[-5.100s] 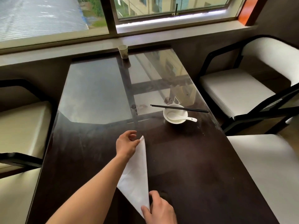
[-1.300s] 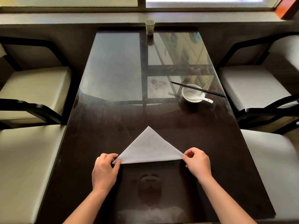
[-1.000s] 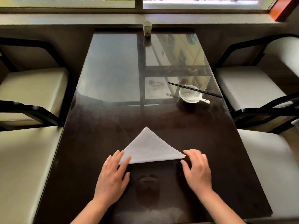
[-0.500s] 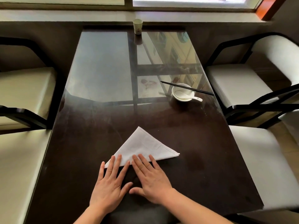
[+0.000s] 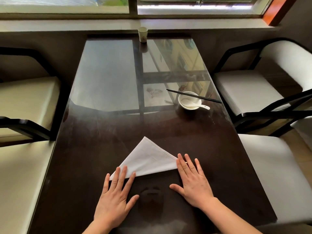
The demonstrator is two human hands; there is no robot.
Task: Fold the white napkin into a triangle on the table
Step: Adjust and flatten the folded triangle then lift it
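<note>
The white napkin [image 5: 148,159] lies flat on the dark table [image 5: 81,166], folded into 1 triangle, at about 6 o'clock from the table's middle. Its apex points toward 12 o'clock and its long folded edge faces the person, tilted so that the right end sits farther away than the left.

Both hands are released and flat, with the fingers straight and spread, gripping nothing. The left hand [image 5: 116,198] sits at 7 o'clock from the napkin, with its fingertips [image 5: 124,170] resting on the left corner. The right hand [image 5: 194,181] sits at 4 o'clock, palm down on the table, with its fingertips [image 5: 180,158] covering the right corner.

At 1 o'clock from the napkin, well apart, stands a white bowl [image 5: 185,97] with a white spoon [image 5: 199,105] in it and 1 pair of black chopsticks [image 5: 209,99] laid across its rim. A paper cup [image 5: 142,34] stands at the far edge, at 12 o'clock. Cushioned chairs flank the table at 9 o'clock [image 5: 25,98] and 3 o'clock [image 5: 249,88].
</note>
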